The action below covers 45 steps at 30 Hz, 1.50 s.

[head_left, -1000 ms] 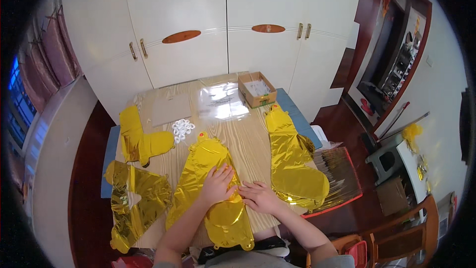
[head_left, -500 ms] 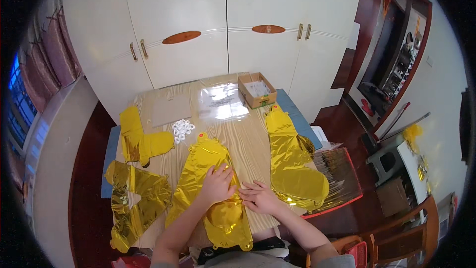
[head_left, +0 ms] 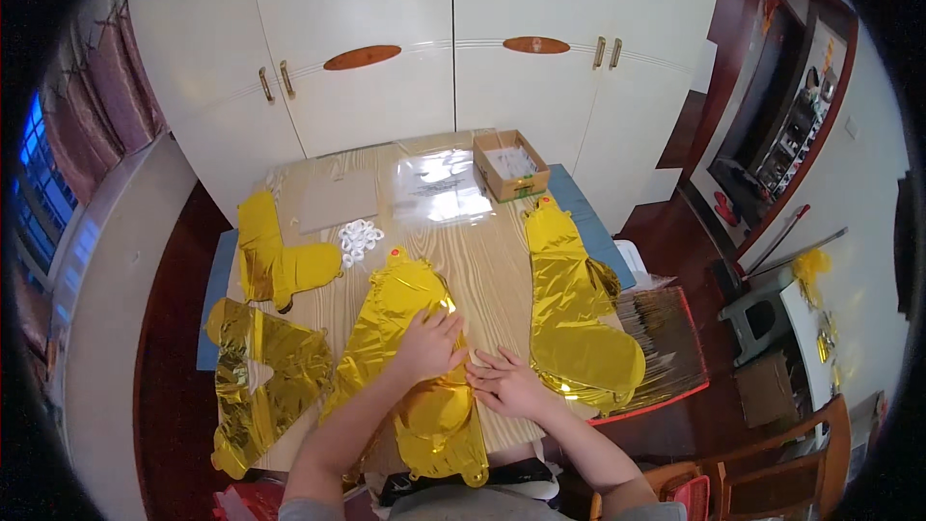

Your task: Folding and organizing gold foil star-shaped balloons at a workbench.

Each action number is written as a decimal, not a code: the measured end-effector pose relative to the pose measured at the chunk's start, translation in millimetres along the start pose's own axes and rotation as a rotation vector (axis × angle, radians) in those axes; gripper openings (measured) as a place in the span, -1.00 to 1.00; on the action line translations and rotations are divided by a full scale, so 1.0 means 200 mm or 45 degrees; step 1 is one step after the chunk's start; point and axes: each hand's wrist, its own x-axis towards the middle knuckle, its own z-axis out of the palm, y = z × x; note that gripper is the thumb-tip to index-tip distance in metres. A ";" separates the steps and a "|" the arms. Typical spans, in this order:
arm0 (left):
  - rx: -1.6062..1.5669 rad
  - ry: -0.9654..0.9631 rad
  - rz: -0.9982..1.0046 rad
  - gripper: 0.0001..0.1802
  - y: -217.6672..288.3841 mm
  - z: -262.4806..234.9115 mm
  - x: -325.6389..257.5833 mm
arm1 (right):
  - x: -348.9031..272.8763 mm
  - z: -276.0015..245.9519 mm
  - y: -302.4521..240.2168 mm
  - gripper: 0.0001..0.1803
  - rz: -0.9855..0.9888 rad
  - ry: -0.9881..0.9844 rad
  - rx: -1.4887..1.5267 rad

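A flat gold foil balloon with a small red spot at its far end lies lengthwise in front of me, partly folded over itself. My left hand rests flat on its middle, fingers stretched forward. Beside it, my right hand is spread, its fingertips at the balloon's right edge. Both hands are open, and the foil under them is hidden. Other flat gold foil balloons lie around: an angled one at the far left, a crumpled one at the near left, and a long one on the right.
White rings lie in a pile beyond the middle balloon. Farther back are a grey-beige board, a clear plastic bag and a cardboard box. A red-edged bundle of sleeves sits at the right; a wooden chair stands near right.
My view has tilted and shifted a little. Both hands keep nearly the same place on the middle balloon, and the other balloons have not moved.
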 end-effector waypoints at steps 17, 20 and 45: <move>0.216 -0.689 -0.209 0.55 -0.19 0.00 0.28 | -0.09 -0.06 -0.03 -0.68 -0.052 -0.117 0.048; 0.235 -0.695 -0.225 0.55 -0.22 0.03 0.30 | -0.08 -0.07 -0.04 -0.69 -0.081 -0.125 0.028; -0.230 -0.105 -0.100 -0.20 0.04 -0.04 -0.13 | 0.00 -0.01 0.02 -0.62 0.189 0.247 0.424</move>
